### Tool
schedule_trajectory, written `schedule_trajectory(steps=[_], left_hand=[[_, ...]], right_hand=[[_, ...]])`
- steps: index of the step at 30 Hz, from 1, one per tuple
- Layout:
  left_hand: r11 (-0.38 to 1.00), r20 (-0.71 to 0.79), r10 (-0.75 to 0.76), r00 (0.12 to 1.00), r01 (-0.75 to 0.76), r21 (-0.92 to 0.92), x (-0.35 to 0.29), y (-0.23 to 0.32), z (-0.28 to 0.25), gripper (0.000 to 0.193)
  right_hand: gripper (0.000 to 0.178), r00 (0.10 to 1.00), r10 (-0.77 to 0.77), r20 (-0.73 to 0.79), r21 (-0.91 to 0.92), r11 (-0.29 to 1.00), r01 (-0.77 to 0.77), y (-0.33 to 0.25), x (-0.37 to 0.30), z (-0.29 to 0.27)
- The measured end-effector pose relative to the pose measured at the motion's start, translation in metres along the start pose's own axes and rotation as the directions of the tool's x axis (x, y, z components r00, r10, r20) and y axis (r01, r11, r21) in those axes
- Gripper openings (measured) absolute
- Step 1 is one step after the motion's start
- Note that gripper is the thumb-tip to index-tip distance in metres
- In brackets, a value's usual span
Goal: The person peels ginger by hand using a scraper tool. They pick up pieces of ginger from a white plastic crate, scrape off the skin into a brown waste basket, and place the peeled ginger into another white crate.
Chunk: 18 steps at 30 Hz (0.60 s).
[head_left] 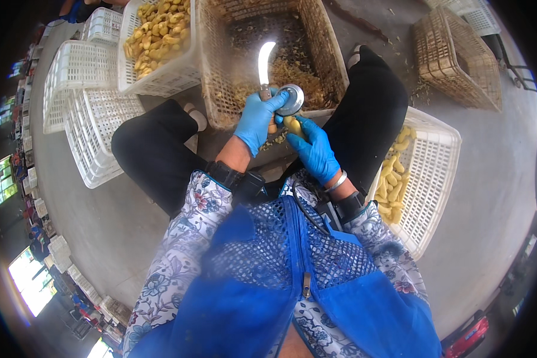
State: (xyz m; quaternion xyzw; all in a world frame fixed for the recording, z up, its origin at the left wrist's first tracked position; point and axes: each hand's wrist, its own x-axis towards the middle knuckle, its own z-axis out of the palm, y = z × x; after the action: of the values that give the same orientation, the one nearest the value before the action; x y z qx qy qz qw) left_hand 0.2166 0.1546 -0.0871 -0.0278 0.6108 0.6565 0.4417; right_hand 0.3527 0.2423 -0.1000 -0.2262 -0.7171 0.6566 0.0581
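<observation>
My left hand (253, 123), in a blue glove, is closed around the wooden handle of a curved knife (265, 64), whose bright blade points up and away. A round metal piece (291, 100) with a raised centre sits between my hands, by the left fingers; what it is fixed to is hidden. My right hand (317, 149), gloved in blue too, grips a pale yellow, smooth, elongated vegetable piece (293, 126) close to the knife handle. Both hands are above the near edge of a large stained crate (213, 89) holding peelings and scraps.
At the upper left stands a white crate (161, 88) full of yellow pieces. Another white crate (432, 155), by my right leg, holds peeled curved pieces (392, 182). More white crates (101, 128) are stacked at left. A brownish crate (456, 59) lies at upper right.
</observation>
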Motion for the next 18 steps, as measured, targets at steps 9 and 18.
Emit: schedule_trajectory(steps=[9, 18], left_hand=[[0.998, 0.155, 0.062, 0.986, -0.066, 0.025, 0.004, -0.003, -0.003, 0.019], [0.955, 0.153, 0.146, 0.977, -0.179, 0.236, -0.011, 0.018, -0.014, 0.02]], right_hand=[[0.031, 0.899, 0.28, 0.337, 0.37, 0.839, -0.4, -0.007, -0.006, -0.008], [0.031, 0.984, 0.15, 0.096, 0.148, 0.975, -0.163, 0.002, -0.002, 0.0]])
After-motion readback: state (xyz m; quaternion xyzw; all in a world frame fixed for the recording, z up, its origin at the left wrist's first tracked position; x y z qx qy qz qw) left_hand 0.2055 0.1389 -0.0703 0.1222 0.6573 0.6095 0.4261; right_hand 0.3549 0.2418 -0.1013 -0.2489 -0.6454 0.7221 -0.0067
